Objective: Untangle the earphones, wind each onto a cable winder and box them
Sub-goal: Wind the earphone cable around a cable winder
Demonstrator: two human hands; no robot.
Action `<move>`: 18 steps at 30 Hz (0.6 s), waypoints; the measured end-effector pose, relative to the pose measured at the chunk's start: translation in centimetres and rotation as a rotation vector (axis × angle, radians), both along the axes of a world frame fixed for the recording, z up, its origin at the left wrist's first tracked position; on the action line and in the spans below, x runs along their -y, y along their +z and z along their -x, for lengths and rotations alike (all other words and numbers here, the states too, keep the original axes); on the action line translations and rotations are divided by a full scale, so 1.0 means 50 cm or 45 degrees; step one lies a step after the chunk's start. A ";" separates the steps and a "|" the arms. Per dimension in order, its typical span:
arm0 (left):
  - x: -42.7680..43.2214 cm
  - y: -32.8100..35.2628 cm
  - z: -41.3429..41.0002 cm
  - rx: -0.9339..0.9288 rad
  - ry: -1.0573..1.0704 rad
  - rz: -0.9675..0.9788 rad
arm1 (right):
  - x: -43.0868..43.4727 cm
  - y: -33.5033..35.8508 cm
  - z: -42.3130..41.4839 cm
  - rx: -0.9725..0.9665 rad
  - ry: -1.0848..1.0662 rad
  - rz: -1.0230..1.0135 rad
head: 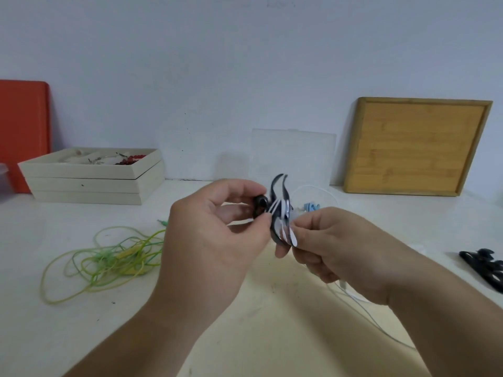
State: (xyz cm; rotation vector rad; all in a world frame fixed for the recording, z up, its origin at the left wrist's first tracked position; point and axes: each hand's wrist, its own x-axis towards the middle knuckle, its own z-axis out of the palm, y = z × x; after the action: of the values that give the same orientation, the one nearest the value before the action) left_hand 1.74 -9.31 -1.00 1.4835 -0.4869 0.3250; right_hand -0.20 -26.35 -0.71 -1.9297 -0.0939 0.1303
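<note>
Head view shows your left hand pinching the round black end of a black winder between thumb and fingertips, held up above the table. Your right hand curls around its other end, where turns of the white earphone cable lie wrapped; the rest of the cable trails down under your right wrist onto the table. A tangled green earphone set lies on the table left of your left hand. A second black winder lies right of your right hand, a blue winder just beyond it. A clear box stands beyond both hands.
</note>
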 end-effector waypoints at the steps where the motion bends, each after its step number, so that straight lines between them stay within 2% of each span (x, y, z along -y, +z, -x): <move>1: -0.002 0.000 -0.003 -0.009 0.046 0.005 | -0.001 0.001 0.002 0.010 0.025 -0.006; 12: -0.009 -0.006 -0.022 -0.100 0.273 0.048 | -0.008 0.018 0.018 0.090 0.234 0.024; 18: -0.014 -0.005 -0.025 0.014 0.325 -0.134 | -0.006 0.027 0.020 0.243 0.046 -0.011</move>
State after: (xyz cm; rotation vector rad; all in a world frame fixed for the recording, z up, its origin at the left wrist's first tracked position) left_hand 3.00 -8.60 -1.25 1.6503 -0.3273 0.5148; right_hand -1.19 -26.04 0.65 -1.9285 -0.2561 -0.0311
